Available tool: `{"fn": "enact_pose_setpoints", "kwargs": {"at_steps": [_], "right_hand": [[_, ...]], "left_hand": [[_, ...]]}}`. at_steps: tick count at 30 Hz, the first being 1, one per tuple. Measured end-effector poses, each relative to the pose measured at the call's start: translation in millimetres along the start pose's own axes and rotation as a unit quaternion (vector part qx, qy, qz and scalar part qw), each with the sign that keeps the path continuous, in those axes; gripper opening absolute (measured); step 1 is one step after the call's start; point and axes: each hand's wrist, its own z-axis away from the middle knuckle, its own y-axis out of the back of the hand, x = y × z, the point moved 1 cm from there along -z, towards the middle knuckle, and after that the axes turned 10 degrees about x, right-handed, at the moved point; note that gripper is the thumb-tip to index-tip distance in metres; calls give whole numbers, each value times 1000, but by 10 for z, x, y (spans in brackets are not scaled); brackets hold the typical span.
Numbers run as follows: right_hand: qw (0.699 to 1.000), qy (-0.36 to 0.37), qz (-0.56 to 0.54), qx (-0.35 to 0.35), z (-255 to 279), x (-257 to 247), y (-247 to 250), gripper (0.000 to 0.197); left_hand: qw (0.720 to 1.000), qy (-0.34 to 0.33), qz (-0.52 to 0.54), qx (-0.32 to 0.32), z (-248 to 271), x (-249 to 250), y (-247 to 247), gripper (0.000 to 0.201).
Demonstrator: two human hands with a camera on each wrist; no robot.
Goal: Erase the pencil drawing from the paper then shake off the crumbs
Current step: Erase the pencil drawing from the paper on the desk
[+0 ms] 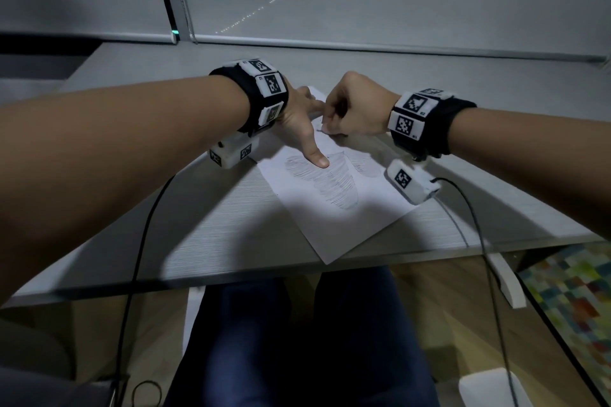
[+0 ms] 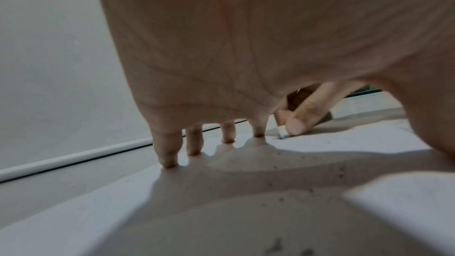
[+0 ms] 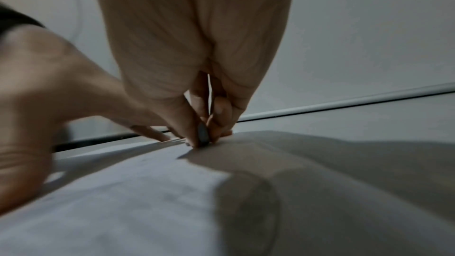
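Two hands meet over paper (image 1: 334, 208) lying askew on grey table (image 1: 215, 208). Left hand (image 1: 301, 122) spread flat, straight fingers (image 2: 168, 155) and thumb pressing sheet down. Right hand (image 1: 353, 109) curled, knuckles up, pinching small eraser (image 2: 282, 131) between thumb and fingertips, its tip touching paper just beside left index finger. Shaded pencil drawing (image 1: 330, 182) nearer person (left thumb rests on it). Dark crumbs (image 2: 307, 188) scattered on sheet.
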Motion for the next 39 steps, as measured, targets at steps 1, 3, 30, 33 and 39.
{"fn": "enact_pose_setpoints", "kwargs": {"at_steps": [1, 3, 30, 33, 39], "right_hand": [[1000, -19, 6, 13, -44, 30, 12, 7], [998, -55, 21, 33, -107, 86, 28, 9], [999, -29, -28, -26, 174, 189, 139, 6], [999, -37, 0, -5, 75, 199, 125, 7], [998, -36, 42, 39, 35, 136, 44, 9]], "left_hand": [[1000, -2, -3, 0, -1, 8, 5, 146], [1000, -7, -8, -2, 3, 24, 11, 151], [999, 21, 32, 27, 179, 47, -34, 139], [999, 21, 24, 29, 191, 83, 4, 134], [999, 15, 16, 28, 166, 86, -16, 133]]}}
